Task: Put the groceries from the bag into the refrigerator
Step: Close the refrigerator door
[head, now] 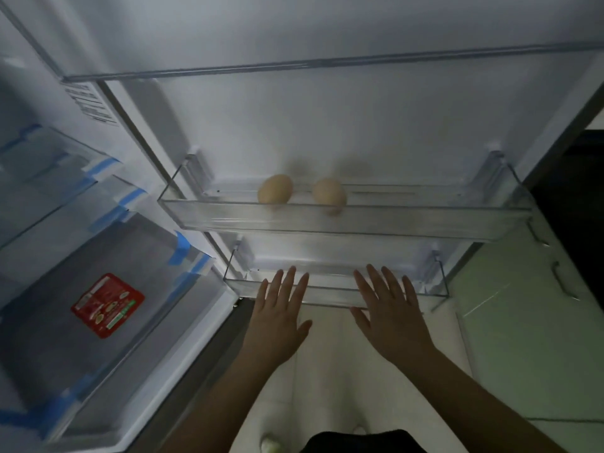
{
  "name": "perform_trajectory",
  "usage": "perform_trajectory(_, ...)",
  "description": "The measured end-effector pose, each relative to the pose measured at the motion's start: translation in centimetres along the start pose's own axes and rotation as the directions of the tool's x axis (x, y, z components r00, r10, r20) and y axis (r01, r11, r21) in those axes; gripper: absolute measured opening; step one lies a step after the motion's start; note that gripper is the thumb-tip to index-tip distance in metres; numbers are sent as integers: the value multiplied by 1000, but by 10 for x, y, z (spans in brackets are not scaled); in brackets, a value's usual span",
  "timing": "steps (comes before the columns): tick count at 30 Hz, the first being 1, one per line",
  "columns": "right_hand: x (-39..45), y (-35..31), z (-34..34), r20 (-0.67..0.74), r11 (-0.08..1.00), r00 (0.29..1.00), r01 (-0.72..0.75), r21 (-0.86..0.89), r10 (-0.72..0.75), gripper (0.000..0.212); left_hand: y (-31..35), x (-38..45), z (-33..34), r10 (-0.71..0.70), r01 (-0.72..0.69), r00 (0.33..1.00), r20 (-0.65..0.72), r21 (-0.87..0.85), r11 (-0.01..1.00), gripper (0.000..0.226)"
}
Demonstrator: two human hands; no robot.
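Head view looks down at the open refrigerator door and its clear racks. To the left, the refrigerator's glass shelf carries a red packet (its label is too blurred to read). On the door, the upper rack holds two eggs side by side, the left egg and the right egg, apart from each other. Below it, both hands reach flat toward the lower rack: left hand and right hand, fingers straight and spread, each grip holding nothing.
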State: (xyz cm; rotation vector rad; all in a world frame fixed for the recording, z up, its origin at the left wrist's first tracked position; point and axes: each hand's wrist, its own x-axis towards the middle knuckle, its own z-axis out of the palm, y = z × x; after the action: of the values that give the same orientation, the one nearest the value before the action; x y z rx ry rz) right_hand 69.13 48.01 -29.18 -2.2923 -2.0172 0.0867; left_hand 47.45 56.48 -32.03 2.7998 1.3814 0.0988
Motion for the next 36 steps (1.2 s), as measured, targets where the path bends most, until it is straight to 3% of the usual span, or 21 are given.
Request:
perform_trajectory(19, -22, -26, 10, -32, 991, 995, -102, -81, 100, 92, -25, -9, -7, 172, -166, 981, 94, -74, 983, 100)
perform_trajectory(22, -32, -39, 13, -39, 987, 991, -130, -98, 126, 97, -30, -17, -9, 208, -204, 977, 52, -73, 976, 99)
perform_trajectory(28, -60, -69, 7, 16, 974, 979, -198, -106, 201, 83, -52, -30, -7, 270, -269, 963, 9, -33, 962, 111)
perform_trajectory(31, -94, -76, 11, -34, 968, 971, -239, -81, 237, 85, -57, -39, -8, 273, -273, 960, 69, -12, 962, 108)
perform_trajectory(36, -137, -79, 10, -61, 975, 975, -217, -54, 214, 85, -66, -50, -5, 300, -300, 954, 12, -25, 954, 109)
